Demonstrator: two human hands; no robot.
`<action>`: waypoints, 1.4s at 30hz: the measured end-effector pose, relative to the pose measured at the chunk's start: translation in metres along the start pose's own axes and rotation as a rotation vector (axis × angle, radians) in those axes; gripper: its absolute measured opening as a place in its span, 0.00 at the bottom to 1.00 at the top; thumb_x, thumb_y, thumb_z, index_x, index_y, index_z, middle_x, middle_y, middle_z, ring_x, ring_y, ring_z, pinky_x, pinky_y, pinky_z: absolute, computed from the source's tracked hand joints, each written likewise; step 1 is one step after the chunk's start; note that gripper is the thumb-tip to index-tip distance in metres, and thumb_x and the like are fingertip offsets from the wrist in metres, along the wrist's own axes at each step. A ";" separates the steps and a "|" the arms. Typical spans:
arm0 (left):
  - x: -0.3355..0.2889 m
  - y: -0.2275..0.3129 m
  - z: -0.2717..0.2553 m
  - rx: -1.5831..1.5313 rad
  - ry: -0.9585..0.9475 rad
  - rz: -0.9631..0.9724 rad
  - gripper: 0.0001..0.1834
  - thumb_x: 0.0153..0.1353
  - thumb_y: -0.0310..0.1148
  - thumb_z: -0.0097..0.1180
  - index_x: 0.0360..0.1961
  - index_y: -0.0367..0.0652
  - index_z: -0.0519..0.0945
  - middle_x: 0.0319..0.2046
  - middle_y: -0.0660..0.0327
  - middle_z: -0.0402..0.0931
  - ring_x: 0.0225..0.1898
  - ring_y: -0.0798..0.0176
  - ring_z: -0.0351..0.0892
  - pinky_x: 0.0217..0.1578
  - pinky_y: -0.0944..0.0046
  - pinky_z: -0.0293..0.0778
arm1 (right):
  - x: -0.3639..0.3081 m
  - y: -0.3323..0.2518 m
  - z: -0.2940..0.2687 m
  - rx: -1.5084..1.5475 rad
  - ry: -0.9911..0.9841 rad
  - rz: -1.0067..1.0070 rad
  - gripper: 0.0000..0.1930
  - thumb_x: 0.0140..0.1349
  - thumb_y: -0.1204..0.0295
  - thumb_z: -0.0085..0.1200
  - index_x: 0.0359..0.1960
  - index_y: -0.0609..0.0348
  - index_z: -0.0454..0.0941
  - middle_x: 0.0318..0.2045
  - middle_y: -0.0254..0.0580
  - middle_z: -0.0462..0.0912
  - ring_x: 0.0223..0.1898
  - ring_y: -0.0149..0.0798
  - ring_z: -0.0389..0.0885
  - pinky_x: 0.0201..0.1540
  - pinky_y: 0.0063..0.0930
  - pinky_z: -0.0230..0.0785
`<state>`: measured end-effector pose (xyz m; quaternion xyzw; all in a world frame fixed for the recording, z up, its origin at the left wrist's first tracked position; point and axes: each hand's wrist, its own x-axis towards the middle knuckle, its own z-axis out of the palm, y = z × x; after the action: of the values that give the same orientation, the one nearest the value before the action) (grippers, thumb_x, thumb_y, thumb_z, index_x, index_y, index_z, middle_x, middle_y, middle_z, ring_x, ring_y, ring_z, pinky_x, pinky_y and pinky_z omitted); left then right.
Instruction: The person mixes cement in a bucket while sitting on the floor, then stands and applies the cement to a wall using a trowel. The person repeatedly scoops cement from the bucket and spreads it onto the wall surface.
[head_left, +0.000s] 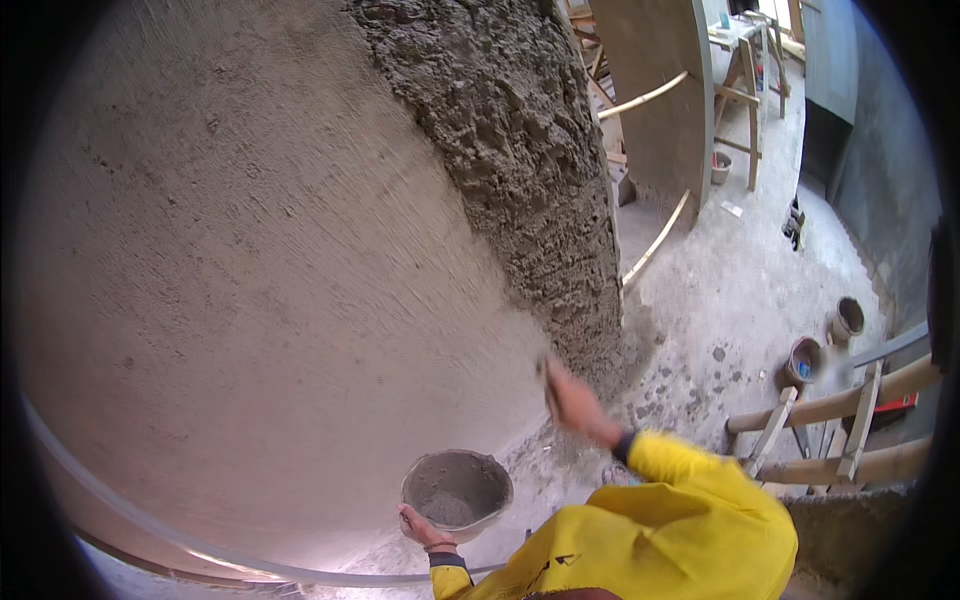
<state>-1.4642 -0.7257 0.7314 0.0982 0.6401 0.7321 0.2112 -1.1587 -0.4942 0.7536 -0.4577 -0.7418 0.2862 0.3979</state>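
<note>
My left hand grips the rim of a round bucket at the lower middle, with grey wet mortar inside. My right hand is closed round a trowel, seen nearly edge-on and smeared by motion. The trowel is close to the wall; whether it touches I cannot tell. It is at the lower part of a band of rough dark mortar that runs up the wall's right edge. Left of that band, the wall's plaster is paler and flatter, with fine streaks across it.
A wooden ladder lies to the right, near two buckets. Mortar splashes dot the concrete floor. Farther back stand a wooden trestle, another bucket and a wall panel with curved rods sticking out.
</note>
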 end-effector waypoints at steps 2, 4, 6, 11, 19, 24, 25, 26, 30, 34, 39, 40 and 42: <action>0.002 -0.016 0.004 -0.138 -0.100 -0.128 0.31 0.69 0.51 0.48 0.61 0.34 0.68 0.57 0.51 0.69 0.57 0.55 0.69 0.61 0.54 0.65 | -0.071 -0.014 0.012 -0.021 -0.339 0.060 0.31 0.63 0.70 0.45 0.69 0.52 0.53 0.39 0.64 0.80 0.39 0.64 0.80 0.42 0.55 0.72; 0.003 -0.026 0.019 -0.026 -0.165 -0.154 0.31 0.69 0.50 0.46 0.64 0.37 0.64 0.62 0.53 0.64 0.62 0.56 0.64 0.64 0.56 0.61 | -0.111 -0.024 0.018 -0.041 -0.640 0.107 0.31 0.63 0.67 0.46 0.69 0.49 0.55 0.37 0.63 0.80 0.37 0.65 0.80 0.41 0.55 0.72; 0.005 -0.026 0.047 0.082 -0.246 -0.138 0.32 0.70 0.49 0.45 0.68 0.39 0.61 0.67 0.55 0.59 0.67 0.57 0.60 0.67 0.57 0.56 | -0.105 -0.012 0.030 -0.308 -0.724 0.008 0.29 0.62 0.63 0.48 0.66 0.48 0.60 0.28 0.57 0.82 0.30 0.61 0.81 0.32 0.54 0.71; -0.013 0.018 0.108 -0.171 -0.489 -0.065 0.15 0.69 0.44 0.54 0.29 0.46 0.71 0.30 0.72 0.68 0.35 0.76 0.65 0.40 0.72 0.66 | -0.070 -0.030 0.043 -0.372 -0.376 -0.018 0.18 0.59 0.69 0.51 0.50 0.62 0.72 0.23 0.53 0.81 0.27 0.57 0.82 0.28 0.47 0.73; -0.010 0.050 0.123 -0.226 -0.567 0.060 0.20 0.68 0.43 0.55 0.22 0.51 0.63 0.25 0.76 0.56 0.30 0.76 0.55 0.33 0.73 0.56 | -0.048 -0.102 -0.002 -0.629 -0.402 -0.052 0.20 0.61 0.72 0.50 0.54 0.66 0.71 0.26 0.47 0.81 0.27 0.49 0.83 0.27 0.40 0.75; -0.004 0.058 0.129 -0.167 -0.750 0.126 0.21 0.68 0.44 0.56 0.22 0.51 0.63 0.25 0.75 0.56 0.29 0.76 0.55 0.32 0.73 0.56 | -0.075 -0.158 0.033 -1.040 -0.211 -0.233 0.22 0.59 0.72 0.50 0.56 0.66 0.71 0.28 0.41 0.79 0.23 0.38 0.81 0.18 0.38 0.71; 0.003 0.062 0.128 -0.137 -0.775 0.140 0.20 0.67 0.45 0.56 0.22 0.50 0.65 0.26 0.75 0.58 0.30 0.76 0.56 0.33 0.73 0.58 | -0.085 -0.169 0.036 -1.162 -0.239 -0.313 0.22 0.59 0.72 0.50 0.56 0.65 0.72 0.28 0.40 0.79 0.23 0.36 0.81 0.16 0.38 0.70; 0.003 0.063 0.124 -0.130 -0.756 0.116 0.20 0.67 0.45 0.56 0.23 0.49 0.66 0.26 0.74 0.60 0.30 0.76 0.57 0.34 0.73 0.59 | -0.089 -0.167 0.032 -1.167 -0.301 -0.361 0.21 0.59 0.71 0.51 0.55 0.64 0.73 0.28 0.39 0.79 0.24 0.35 0.81 0.15 0.38 0.69; -0.028 0.091 0.127 -0.214 -0.595 -0.065 0.19 0.67 0.46 0.57 0.25 0.47 0.70 0.27 0.72 0.65 0.31 0.75 0.62 0.35 0.73 0.64 | -0.070 -0.144 -0.017 -0.998 -0.763 -0.268 0.19 0.60 0.70 0.50 0.52 0.64 0.74 0.28 0.40 0.80 0.26 0.36 0.81 0.19 0.35 0.69; -0.036 0.071 0.120 -0.259 -0.681 -0.051 0.18 0.65 0.46 0.59 0.26 0.46 0.72 0.28 0.70 0.70 0.34 0.74 0.69 0.37 0.71 0.70 | -0.068 -0.118 -0.022 -0.804 -0.289 -0.082 0.19 0.61 0.72 0.48 0.53 0.66 0.70 0.27 0.45 0.80 0.27 0.42 0.83 0.26 0.34 0.73; -0.020 0.074 0.125 -0.219 -0.790 -0.093 0.17 0.64 0.46 0.60 0.27 0.46 0.72 0.29 0.68 0.73 0.35 0.73 0.74 0.40 0.71 0.74 | -0.105 -0.122 -0.014 -0.788 -0.606 -0.156 0.20 0.61 0.75 0.45 0.56 0.67 0.67 0.26 0.46 0.81 0.27 0.45 0.84 0.25 0.37 0.73; -0.029 0.083 0.124 -0.206 -0.737 -0.090 0.17 0.64 0.46 0.60 0.27 0.45 0.73 0.31 0.67 0.75 0.33 0.72 0.75 0.36 0.69 0.75 | -0.091 -0.136 -0.033 -0.799 -0.721 -0.114 0.21 0.61 0.75 0.45 0.57 0.66 0.66 0.26 0.46 0.81 0.26 0.46 0.83 0.25 0.37 0.73; -0.035 0.072 0.121 -0.228 -0.691 -0.041 0.17 0.64 0.46 0.60 0.30 0.43 0.75 0.32 0.66 0.77 0.34 0.71 0.75 0.36 0.67 0.76 | -0.084 -0.129 -0.039 -0.753 -0.568 0.001 0.21 0.61 0.75 0.46 0.58 0.65 0.66 0.28 0.47 0.81 0.28 0.46 0.84 0.24 0.37 0.74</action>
<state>-1.3962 -0.6393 0.8254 0.3025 0.4470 0.7182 0.4392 -1.1614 -0.6214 0.8481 -0.4739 -0.8734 0.1113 -0.0144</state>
